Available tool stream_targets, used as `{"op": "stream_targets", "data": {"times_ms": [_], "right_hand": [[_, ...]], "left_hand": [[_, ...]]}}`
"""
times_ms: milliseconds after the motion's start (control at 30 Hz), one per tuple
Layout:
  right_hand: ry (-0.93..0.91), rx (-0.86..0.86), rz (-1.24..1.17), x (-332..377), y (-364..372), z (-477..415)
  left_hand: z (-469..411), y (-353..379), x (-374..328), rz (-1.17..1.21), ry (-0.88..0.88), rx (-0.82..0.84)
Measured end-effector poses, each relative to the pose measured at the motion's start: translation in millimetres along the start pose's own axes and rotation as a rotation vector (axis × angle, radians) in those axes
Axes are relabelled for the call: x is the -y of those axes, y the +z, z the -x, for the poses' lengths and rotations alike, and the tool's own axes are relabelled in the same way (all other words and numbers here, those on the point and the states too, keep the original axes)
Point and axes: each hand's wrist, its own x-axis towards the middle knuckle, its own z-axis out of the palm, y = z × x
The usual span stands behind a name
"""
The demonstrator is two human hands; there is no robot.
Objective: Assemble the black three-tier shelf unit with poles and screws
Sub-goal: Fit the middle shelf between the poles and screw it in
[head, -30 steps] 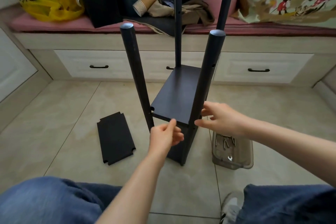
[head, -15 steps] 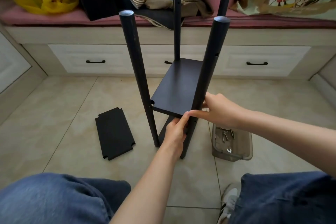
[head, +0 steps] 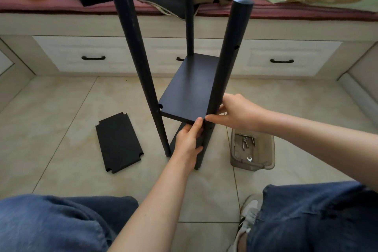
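on the floor at left: loose board (head: 118,142) lies flat, not yet fitted.
middle shelf (head: 190,88): its near right corner meets the near right pole (head: 225,67).
left grip (head: 189,141): hung clear a second ago; now wrapped round that pole just under the corner.
right grip (head: 239,112): has closed on the same pole at shelf level, forefinger on the corner.
meaning: i judge i'm lining up the joint for a screw.
screw tray (head: 252,151): on the floor just right, untouched.

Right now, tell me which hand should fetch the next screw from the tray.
Right. The tray lies just below the right hand, on its side of the front-right pole; the left hand grips that pole and would have to cross.
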Motion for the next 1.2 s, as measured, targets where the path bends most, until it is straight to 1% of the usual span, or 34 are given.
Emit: {"op": "stream_targets", "data": {"times_ms": [200, 533, 633, 933, 1100, 1200], "right_hand": [[-0.016, -0.018, 0.054, 1, -4, -2], [-0.028, -0.018, 0.063, -2, -2, 0], [-0.033, -0.019, 0.065, -2, -3, 3], [-0.09, 0.04, -0.085, -9, -4, 10], [0.006, -0.019, -0.076, -48, -4, 18], [0.12, 0.022, 0.005, -81, 8, 21]], "left_hand": [[0, 3, 1, 0.079, -0.019, 0.062], [2, 4, 1, 0.004, -0.004, 0.096], [5, 1, 2, 0.014, -0.009, 0.112], [9, 0, 1, -0.021, 0.024, 0.055], [5, -5, 3, -0.035, 0.039, 0.052], [5, -6, 3, -0.017, 0.043, 0.057]]}}
